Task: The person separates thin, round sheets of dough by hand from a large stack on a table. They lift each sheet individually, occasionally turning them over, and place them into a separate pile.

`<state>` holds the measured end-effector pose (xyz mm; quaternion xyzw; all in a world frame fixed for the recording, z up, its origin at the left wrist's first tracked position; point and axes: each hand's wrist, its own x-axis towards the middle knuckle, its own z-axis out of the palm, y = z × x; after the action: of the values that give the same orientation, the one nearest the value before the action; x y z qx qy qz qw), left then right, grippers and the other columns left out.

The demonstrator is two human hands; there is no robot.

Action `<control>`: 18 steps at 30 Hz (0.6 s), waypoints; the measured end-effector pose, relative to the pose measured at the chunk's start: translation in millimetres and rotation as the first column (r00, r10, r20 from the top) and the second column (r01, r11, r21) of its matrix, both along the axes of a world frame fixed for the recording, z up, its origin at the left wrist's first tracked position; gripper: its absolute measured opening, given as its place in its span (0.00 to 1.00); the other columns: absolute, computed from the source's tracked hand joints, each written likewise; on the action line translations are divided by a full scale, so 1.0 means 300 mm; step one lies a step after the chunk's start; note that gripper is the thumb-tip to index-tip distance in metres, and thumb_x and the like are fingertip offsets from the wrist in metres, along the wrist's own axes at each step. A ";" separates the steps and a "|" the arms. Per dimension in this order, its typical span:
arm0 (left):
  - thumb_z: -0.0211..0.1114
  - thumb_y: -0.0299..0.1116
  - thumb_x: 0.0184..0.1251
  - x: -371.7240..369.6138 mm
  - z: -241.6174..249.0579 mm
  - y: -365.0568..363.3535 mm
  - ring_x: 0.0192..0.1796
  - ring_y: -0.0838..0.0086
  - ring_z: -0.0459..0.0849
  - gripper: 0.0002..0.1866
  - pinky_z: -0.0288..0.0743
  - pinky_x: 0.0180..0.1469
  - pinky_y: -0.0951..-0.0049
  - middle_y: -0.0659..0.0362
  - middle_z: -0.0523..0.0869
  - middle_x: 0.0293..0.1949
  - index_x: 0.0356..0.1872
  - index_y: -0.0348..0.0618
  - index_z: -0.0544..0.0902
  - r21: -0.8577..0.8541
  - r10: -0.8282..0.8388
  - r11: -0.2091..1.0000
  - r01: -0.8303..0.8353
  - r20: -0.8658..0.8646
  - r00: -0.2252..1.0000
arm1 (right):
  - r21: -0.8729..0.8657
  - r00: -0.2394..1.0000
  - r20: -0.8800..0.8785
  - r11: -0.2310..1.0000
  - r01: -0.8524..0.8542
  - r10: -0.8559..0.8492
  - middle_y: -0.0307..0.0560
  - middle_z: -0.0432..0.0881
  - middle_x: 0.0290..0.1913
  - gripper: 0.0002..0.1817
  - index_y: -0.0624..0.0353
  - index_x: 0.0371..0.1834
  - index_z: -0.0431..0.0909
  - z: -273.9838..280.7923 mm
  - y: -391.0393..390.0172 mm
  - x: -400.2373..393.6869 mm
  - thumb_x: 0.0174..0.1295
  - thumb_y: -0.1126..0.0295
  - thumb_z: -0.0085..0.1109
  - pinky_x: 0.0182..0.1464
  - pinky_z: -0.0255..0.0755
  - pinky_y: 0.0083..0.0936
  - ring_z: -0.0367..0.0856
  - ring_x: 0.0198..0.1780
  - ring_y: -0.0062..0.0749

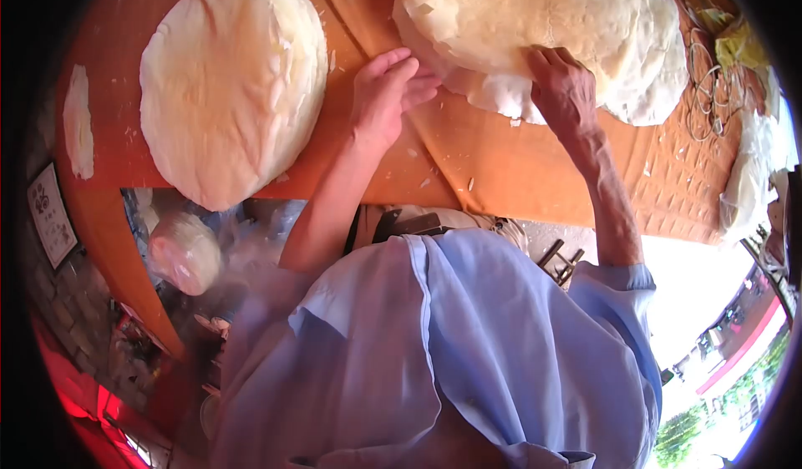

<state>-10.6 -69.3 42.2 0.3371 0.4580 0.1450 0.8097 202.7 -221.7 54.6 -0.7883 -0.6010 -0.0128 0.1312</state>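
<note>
Two piles of large, thin, pale round flatbreads lie on the orange-covered table. The left stack (234, 85) has an even oval outline. At the upper right is a wider flatbread pile (535, 10), whose ragged sheets spread past one another at the near edge. My left hand (388, 93) is beside that pile's left edge, fingers apart and slightly blurred, holding nothing. My right hand (565, 85) has its fingers curled over the pile's near edge, pinching a flatbread there; the fingertips are partly hidden.
A loose strip of flatbread (79, 122) lies at the far left, and crumbs dot the orange cloth (501, 181). Cord (706, 89) and a plastic bag (746, 177) are at the right. A plastic-wrapped bundle (184, 252) is below the table's left side.
</note>
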 end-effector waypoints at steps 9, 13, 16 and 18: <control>0.60 0.30 0.69 0.013 -0.007 -0.025 0.41 0.64 0.87 0.20 0.83 0.45 0.67 0.51 0.83 0.41 0.58 0.31 0.71 0.150 -0.125 0.978 0.144 -0.129 0.984 | 0.076 0.997 -0.069 0.996 0.042 -0.037 0.43 0.84 0.46 0.18 0.56 0.45 0.80 0.053 -0.094 -0.070 0.47 0.81 0.58 0.45 0.77 0.35 0.82 0.47 0.40; 0.60 0.31 0.70 -0.007 0.032 -0.060 0.44 0.60 0.87 0.19 0.83 0.47 0.64 0.48 0.83 0.43 0.57 0.31 0.71 0.122 -0.020 0.992 0.039 -0.156 0.987 | 0.062 0.995 -0.090 0.996 0.058 -0.052 0.43 0.84 0.47 0.18 0.57 0.45 0.80 0.025 -0.112 -0.079 0.47 0.79 0.59 0.46 0.76 0.36 0.82 0.48 0.41; 0.64 0.33 0.68 -0.042 0.009 -0.092 0.44 0.59 0.86 0.20 0.84 0.47 0.62 0.48 0.82 0.45 0.54 0.30 0.72 -0.093 0.014 0.996 -0.016 -0.017 1.000 | -0.052 0.993 -0.118 0.998 0.017 -0.024 0.48 0.83 0.51 0.21 0.57 0.48 0.80 0.021 -0.114 -0.093 0.46 0.76 0.63 0.53 0.75 0.38 0.80 0.51 0.46; 0.63 0.36 0.70 -0.021 0.029 -0.092 0.48 0.59 0.85 0.19 0.82 0.51 0.61 0.48 0.82 0.45 0.53 0.32 0.73 -0.146 -0.006 0.989 0.009 0.023 1.000 | -0.007 0.982 -0.188 1.000 -0.022 0.020 0.51 0.81 0.53 0.25 0.58 0.52 0.79 0.055 -0.112 -0.114 0.47 0.69 0.69 0.56 0.74 0.40 0.79 0.54 0.49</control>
<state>-17.0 -97.0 50.8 0.2772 0.4570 0.1117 0.8378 168.5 -255.4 71.1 -0.7802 -0.5944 0.0656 0.1836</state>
